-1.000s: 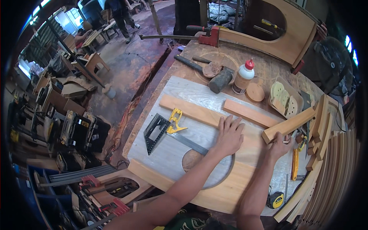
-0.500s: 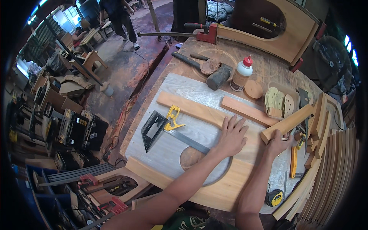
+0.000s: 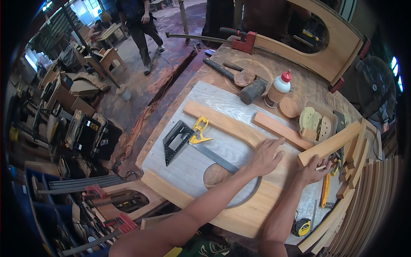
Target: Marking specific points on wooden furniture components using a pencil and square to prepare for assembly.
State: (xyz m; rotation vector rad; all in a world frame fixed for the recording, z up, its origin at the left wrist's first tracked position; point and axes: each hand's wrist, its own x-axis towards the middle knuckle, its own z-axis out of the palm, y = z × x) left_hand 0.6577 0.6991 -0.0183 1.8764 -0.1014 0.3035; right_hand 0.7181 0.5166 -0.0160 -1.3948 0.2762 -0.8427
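At your workbench [image 3: 265,68], your left hand [image 3: 266,156] lies flat with fingers spread on the wide wooden panel [image 3: 239,214] that carries a curved cut-out, pinning nothing but the board itself. Under and just ahead of that palm runs a long wooden strip [image 3: 222,124], slanting away to your left; a shorter wooden slat [image 3: 280,129] lies just beyond your fingertips, apart from them.

Your right hand [image 3: 312,171] is closed around the near end of a wooden batten [image 3: 332,144], which rises off toward your right, over a stack of curved wooden pieces [image 3: 364,201] at the bench edge. Just to the right of that hand lies a yellow-handled tool [image 3: 325,190] — too small to tell its kind — and nearer your elbow sits a yellow tape measure [image 3: 302,227].

To the left of your left hand, a combination square [image 3: 180,139] with a yellow clamp [image 3: 200,130] lies on the pale sheet [image 3: 201,158], its ruler blade reaching toward your wrist.

Farther ahead of both hands: a mallet [image 3: 250,90], a glue bottle with a red cap [image 3: 277,89], a tray of sanding discs [image 3: 314,122] and a red bar clamp [image 3: 239,40]. Well beyond the bench, another person [image 3: 139,21] stands on the workshop floor.
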